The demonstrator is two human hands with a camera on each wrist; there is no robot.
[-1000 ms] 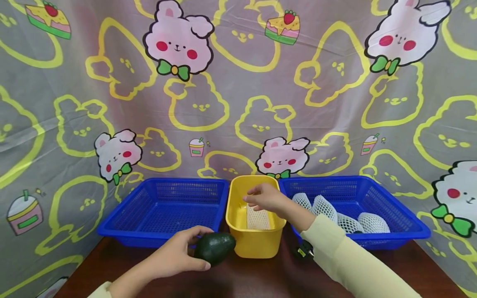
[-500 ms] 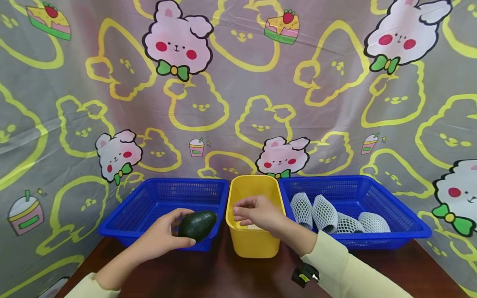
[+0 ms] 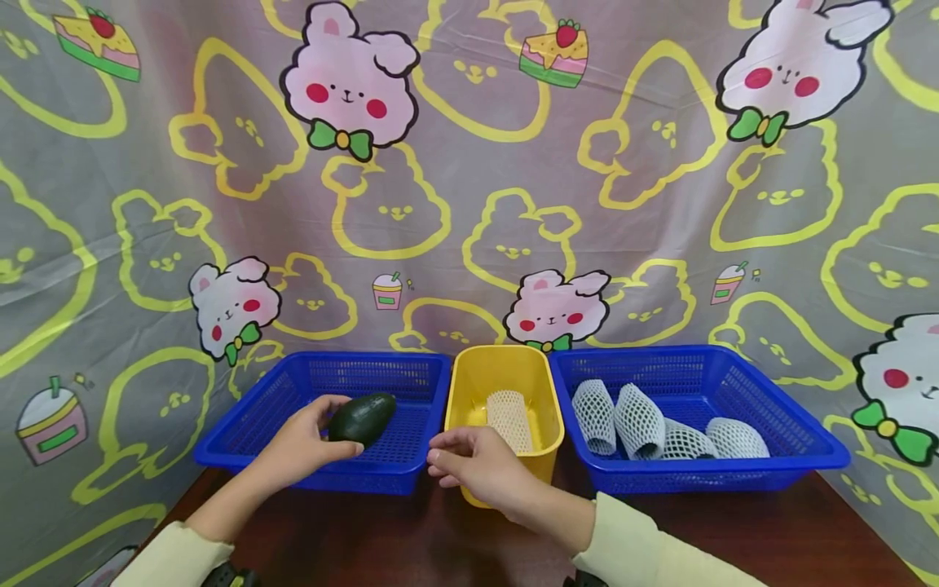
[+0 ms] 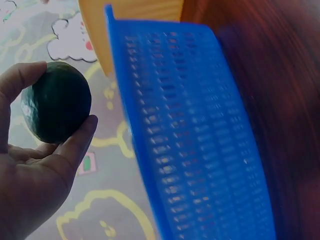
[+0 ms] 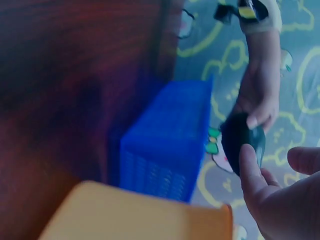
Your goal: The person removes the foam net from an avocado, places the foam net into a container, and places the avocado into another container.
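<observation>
A dark green avocado [image 3: 363, 418] is gripped between the thumb and fingers of my left hand [image 3: 304, 439], above the left blue basket [image 3: 308, 474]. The left wrist view shows the avocado [image 4: 57, 102] held higher than the basket's rim. My right hand [image 3: 480, 469] hovers over the front rim of the yellow bin [image 3: 504, 355], fingers loosely bent and holding nothing. Behind it, inside the bin, lies a cream foam net sleeve [image 3: 509, 420]. In the right wrist view the right fingers overlap the avocado [image 5: 240, 137], but the head view shows them apart.
The right blue basket [image 3: 704, 466] holds several items in white foam nets [image 3: 640, 420]. All three containers stand in a row on a dark brown table [image 3: 381, 542]. A patterned cloth [image 3: 469, 171] hangs close behind them.
My left hand has carried the avocado left and away from me, from before the bin to above the left basket. My right hand has come out of the bin, leftward and toward me.
</observation>
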